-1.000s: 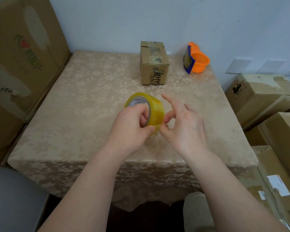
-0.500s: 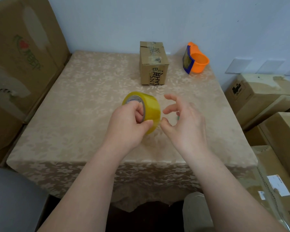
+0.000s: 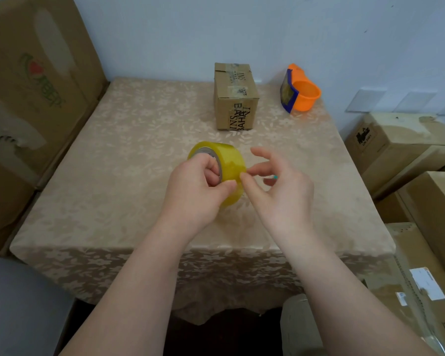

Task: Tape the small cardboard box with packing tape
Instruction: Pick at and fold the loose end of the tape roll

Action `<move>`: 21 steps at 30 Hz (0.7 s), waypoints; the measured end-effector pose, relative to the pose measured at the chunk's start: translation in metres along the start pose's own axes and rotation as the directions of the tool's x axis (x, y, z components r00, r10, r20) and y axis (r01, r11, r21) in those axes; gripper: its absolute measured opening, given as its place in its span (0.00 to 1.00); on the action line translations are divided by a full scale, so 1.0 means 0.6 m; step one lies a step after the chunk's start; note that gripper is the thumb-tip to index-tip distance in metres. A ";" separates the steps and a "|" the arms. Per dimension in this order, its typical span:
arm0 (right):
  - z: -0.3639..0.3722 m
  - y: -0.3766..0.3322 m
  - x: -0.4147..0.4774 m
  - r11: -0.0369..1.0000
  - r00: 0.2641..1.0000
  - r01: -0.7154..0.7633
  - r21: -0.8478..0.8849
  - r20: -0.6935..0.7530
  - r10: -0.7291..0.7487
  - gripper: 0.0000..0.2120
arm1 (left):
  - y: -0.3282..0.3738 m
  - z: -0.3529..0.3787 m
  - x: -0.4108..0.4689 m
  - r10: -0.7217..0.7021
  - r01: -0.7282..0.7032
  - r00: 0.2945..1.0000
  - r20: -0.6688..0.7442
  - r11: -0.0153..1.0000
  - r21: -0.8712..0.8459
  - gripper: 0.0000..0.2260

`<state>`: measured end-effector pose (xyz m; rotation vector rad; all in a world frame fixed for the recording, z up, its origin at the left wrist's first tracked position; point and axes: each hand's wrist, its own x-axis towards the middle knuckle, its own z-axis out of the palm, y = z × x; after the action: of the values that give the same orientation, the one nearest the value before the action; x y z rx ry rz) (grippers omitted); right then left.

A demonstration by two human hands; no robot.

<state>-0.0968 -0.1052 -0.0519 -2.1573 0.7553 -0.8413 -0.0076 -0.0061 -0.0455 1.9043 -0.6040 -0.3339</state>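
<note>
Tabletop [image 3: 118,176]: square, covered by beige floral-patterned cloth hanging over the near edge. Directly on it: small cardboard box [image 3: 235,97], upright at the far centre; orange tape dispenser [image 3: 299,92] just right of it, apart, near the far-right corner.

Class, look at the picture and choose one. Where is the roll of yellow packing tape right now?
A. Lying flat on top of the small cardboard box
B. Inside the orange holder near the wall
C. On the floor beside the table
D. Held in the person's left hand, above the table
D: the left hand grips the tape roll with fingers through its core, while the right hand picks at its outer surface; the small cardboard box stands apart, further back.
</note>
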 end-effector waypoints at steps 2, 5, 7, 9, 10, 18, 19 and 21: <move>0.004 0.000 0.006 0.940 0.970 -0.238 0.243 0.111 0.217 0.11 | 0.007 0.002 -0.004 -0.056 0.063 0.997 0.045 0.979 -0.192 0.10; 0.008 -0.008 0.007 0.696 0.849 -0.529 0.485 0.296 0.438 0.13 | 0.013 0.008 -0.010 -0.107 0.140 0.987 0.122 0.940 -0.311 0.09; 0.012 -0.012 0.006 0.589 0.795 -0.600 0.541 0.321 0.515 0.10 | 0.012 0.010 -0.010 -0.138 0.179 0.979 0.150 0.933 -0.312 0.09; 0.015 -0.016 0.003 0.565 0.785 -0.609 0.557 0.322 0.529 0.09 | 0.011 0.009 -0.010 -0.148 0.193 0.975 0.165 0.934 -0.300 0.10; 0.016 -0.016 0.003 0.568 0.786 -0.607 0.555 0.315 0.533 0.10 | 0.011 0.009 -0.010 -0.149 0.194 0.974 0.170 0.937 -0.291 0.10; 0.019 -0.026 0.001 0.506 0.761 -0.617 0.603 0.294 0.578 0.11 | 0.017 0.019 -0.019 -0.148 0.179 0.977 0.150 0.958 -0.223 0.12; 0.018 -0.025 0.002 0.503 0.759 -0.620 0.603 0.296 0.581 0.11 | 0.017 0.020 -0.020 -0.150 0.179 0.978 0.147 0.960 -0.217 0.12; 0.013 -0.024 0.003 0.471 0.756 -0.618 0.630 0.311 0.576 0.13 | 0.016 0.020 -0.021 -0.147 0.173 0.979 0.140 0.965 -0.197 0.13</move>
<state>-0.0858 -0.0951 -0.0448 -1.0766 0.8945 -0.5380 -0.0265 -0.0114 -0.0424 1.7417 -0.4767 -0.6008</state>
